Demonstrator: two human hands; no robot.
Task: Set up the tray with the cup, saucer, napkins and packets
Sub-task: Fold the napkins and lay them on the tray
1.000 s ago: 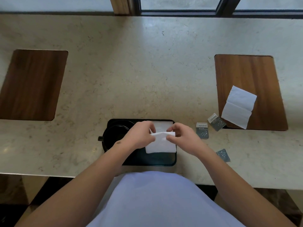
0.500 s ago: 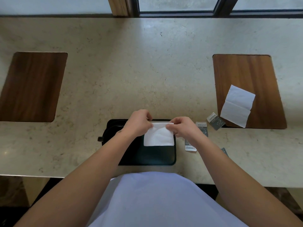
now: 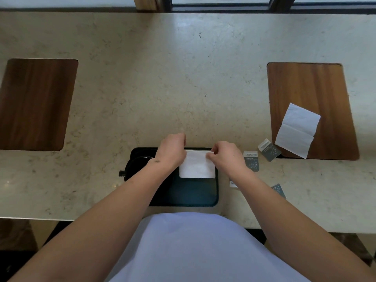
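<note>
You're pinching the folded napkin at its far edge with both hands: left hand is gripping the far-left corner, right hand the far-right corner, fingers curled closed on the paper. The napkin is lying in the far right part of the black tray, which is sitting on the surface right in front of you. The dark cup is sitting in the tray's left end, mostly hidden behind your left wrist; I can't make out the saucer. Paper is light, limp, and likely creasing or tearing easily, so you're better off keeping the hold at the corners and pressing flat rather than dragging. A second napkin is lying unfolded on the wooden inlay at right, well apart from the tray. Packets are lying loose just beside the tray's right side, another one touching the inlay's near edge. They're looking thin and flat, so I'm guessing an edge pinch is working best there.
</note>
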